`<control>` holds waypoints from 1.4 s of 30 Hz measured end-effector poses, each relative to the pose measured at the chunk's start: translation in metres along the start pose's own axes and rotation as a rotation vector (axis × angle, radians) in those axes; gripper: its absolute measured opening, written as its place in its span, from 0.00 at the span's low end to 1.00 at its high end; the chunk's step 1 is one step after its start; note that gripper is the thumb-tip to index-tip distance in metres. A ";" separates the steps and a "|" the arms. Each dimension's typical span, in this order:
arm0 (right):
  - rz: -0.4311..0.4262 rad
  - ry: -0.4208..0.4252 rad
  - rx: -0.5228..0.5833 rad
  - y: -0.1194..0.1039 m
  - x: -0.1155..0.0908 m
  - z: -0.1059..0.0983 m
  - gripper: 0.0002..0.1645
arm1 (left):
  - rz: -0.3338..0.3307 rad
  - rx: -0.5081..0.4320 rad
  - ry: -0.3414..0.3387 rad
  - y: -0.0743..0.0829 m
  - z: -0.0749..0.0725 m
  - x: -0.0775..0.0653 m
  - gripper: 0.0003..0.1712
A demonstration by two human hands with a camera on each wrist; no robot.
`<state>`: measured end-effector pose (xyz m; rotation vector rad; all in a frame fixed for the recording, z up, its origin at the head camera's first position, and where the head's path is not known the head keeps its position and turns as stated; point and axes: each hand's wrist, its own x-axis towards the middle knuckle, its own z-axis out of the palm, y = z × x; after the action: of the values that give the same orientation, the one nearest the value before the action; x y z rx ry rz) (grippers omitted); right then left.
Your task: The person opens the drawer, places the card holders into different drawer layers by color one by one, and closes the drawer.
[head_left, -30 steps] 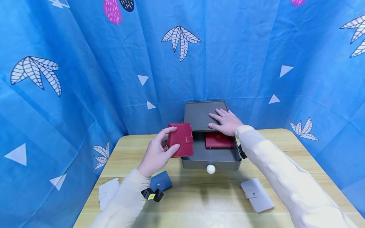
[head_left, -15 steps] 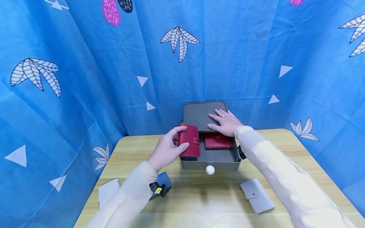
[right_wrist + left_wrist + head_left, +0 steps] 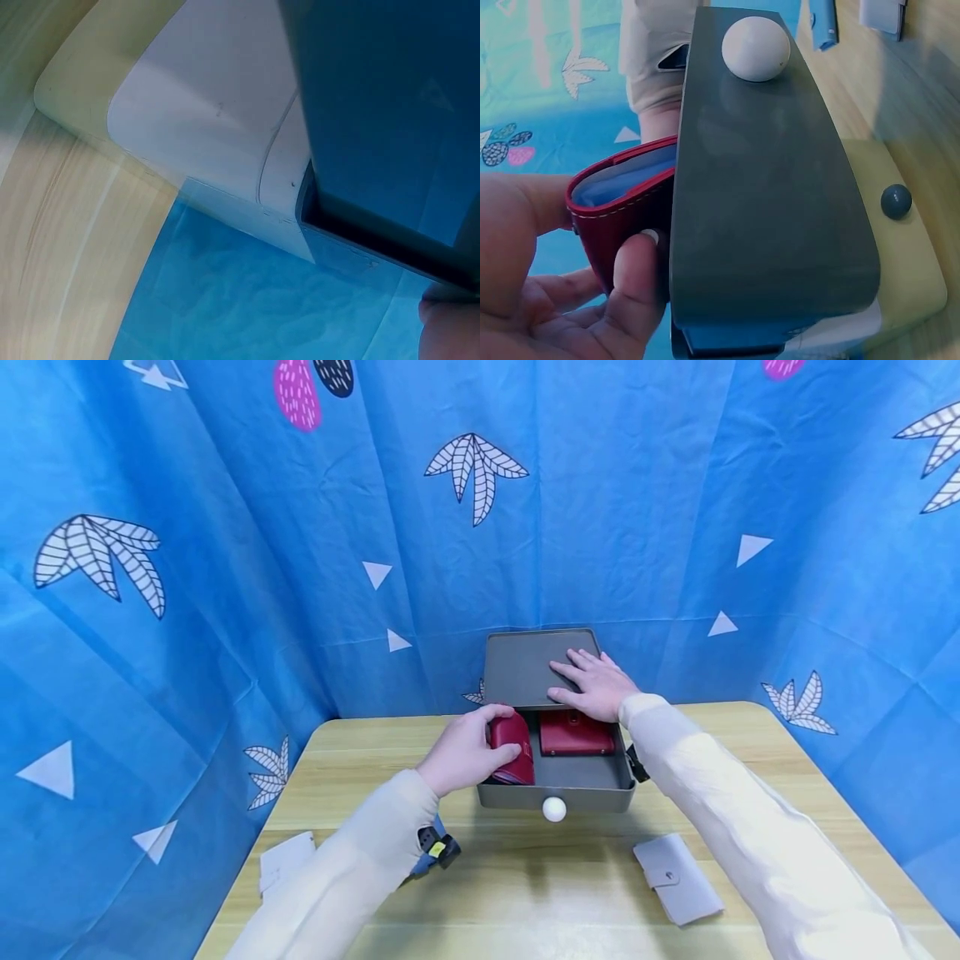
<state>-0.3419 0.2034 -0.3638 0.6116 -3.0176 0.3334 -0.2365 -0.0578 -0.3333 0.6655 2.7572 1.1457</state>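
Note:
My left hand pinches a red card holder between thumb and fingers, at the left side of the pulled-out grey drawer. The left wrist view shows the card holder tilted, its pale plastic sleeves facing up, partly behind the drawer's front with a white knob. A second red card holder lies further back in the drawer. My right hand rests with fingers spread on the grey top of the drawer unit. Only a fingertip of it shows in the right wrist view.
A light grey card holder lies on the table at front right, a white one at front left. My left wrist mostly covers a blue one. Below the grey drawer is a yellowish drawer with a dark knob. A blue curtain hangs behind.
My left hand has moved right and down with the red card holder, from left of the drawer into its left side, tilting it. My right hand stays in place.

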 end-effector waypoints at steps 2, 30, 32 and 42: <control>0.001 0.003 0.002 0.000 -0.001 0.000 0.46 | -0.004 0.039 -0.017 0.002 0.003 0.003 0.30; -0.014 0.015 -0.003 -0.001 -0.003 -0.004 0.44 | -0.023 0.360 -0.114 0.018 0.016 0.012 0.33; -0.012 0.014 -0.003 -0.001 -0.003 -0.003 0.44 | -0.030 0.406 -0.116 0.021 0.017 0.012 0.34; -0.009 0.013 0.004 0.002 -0.002 -0.001 0.45 | -0.027 0.524 -0.077 0.027 0.021 0.010 0.36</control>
<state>-0.3412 0.2061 -0.3635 0.6207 -3.0012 0.3412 -0.2310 -0.0232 -0.3288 0.6894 2.9955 0.3686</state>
